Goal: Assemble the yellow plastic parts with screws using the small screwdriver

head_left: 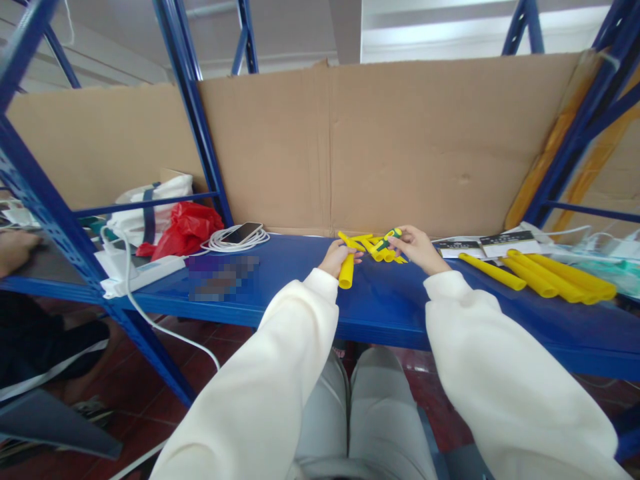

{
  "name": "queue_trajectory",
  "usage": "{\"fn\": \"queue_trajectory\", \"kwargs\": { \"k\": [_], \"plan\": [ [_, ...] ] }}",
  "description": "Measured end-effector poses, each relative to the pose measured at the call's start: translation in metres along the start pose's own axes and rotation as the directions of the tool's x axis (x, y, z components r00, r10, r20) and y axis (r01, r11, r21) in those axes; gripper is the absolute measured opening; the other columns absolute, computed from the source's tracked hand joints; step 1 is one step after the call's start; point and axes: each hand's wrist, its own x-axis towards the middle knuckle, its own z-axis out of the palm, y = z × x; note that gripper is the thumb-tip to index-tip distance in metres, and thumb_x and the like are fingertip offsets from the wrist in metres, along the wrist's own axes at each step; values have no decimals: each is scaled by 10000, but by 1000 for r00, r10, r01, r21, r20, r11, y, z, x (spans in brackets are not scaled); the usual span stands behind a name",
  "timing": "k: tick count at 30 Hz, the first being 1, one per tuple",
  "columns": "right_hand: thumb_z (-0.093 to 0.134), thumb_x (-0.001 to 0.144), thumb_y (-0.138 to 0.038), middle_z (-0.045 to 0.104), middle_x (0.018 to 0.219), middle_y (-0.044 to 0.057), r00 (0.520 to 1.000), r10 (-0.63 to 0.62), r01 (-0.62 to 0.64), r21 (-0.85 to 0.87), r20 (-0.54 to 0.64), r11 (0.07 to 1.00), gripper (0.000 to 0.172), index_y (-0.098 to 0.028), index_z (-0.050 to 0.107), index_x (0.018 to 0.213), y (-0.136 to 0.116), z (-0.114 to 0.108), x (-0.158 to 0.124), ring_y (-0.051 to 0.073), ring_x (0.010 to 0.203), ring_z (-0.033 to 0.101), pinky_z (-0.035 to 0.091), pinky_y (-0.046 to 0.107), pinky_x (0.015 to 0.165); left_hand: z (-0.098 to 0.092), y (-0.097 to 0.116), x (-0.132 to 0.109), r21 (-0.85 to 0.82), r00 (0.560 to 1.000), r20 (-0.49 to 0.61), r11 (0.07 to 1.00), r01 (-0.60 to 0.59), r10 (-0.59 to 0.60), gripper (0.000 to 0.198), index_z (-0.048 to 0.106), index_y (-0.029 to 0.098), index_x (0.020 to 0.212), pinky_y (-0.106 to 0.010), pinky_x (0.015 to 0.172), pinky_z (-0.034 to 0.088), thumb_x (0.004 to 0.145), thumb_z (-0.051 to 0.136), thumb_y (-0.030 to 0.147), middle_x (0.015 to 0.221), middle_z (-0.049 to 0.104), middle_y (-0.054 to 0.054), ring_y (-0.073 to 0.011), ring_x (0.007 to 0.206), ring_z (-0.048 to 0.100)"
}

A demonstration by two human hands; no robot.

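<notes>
Head view, and the left hand point(332, 259) is curled snugly around a yellow tube point(346, 272), long axis running toward the near edge of the blue desk point(383, 303), open end closest. Over to the right, a little apart, the right hand point(419, 248) is closed on a green-and-yellow tool point(393, 235), slanting down-left toward the tube, loose yellow pieces point(389, 256) just beside it

Yellow tube point(346, 273) pt-hidden by L hand point(333, 259), co-worker's arm point(16, 251) cut off L

There're min. 5 yel. tubes point(346, 273), 1 ph. point(243, 233).
</notes>
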Motion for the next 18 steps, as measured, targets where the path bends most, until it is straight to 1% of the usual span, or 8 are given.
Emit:
{"fn": "queue_trajectory", "kwargs": {
  "k": [5,10,12,15,18],
  "plan": [
    [769,622,-628,640,637,-12,992,-44,43,-5,-115,999,513,-225,536,838,-4,-1,-1,134,503,572,471,267,492,2,3,-7,21,1000,1,1000,-1,1,627,436,144,1346,-201,518,558,777,539,-98,1076,732,-133,-167,691,735],
    [738,665,-620,649,681,11,966,-71,71,-11,-248,997,505,-225,537,908,-3,-5,1,182,620,642,513,300,573,3,4,-9,3,1000,4,1000,14,-14,659,428,158,1368,-217,551,579,776,534,-110,1055,738,-115,-175,714,737],
    [730,680,-623,648,680,9,951,-100,97,-24,-293,995,507,-227,536,929,0,-6,3,182,631,647,518,303,594,3,4,-9,1,1000,-2,1000,10,-10,643,432,147,1367,-215,547,573,786,526,-112,1055,736,-121,-171,705,734],
    [726,689,-637,652,681,-7,925,-179,186,-13,-334,983,512,-235,527,937,7,-7,7,162,600,638,513,293,578,4,3,-9,3,1000,-15,1000,-12,12,607,451,126,1349,-205,522,552,795,524,-109,1065,732,-140,-165,674,728],
    [738,672,-651,654,679,-23,908,-247,280,52,-339,959,534,-244,520,940,12,-6,11,163,593,646,523,297,560,4,2,-9,9,1000,-15,1000,-24,24,584,465,115,1337,-185,492,523,799,520,-106,1067,731,-149,-163,661,726]
  ]
}}
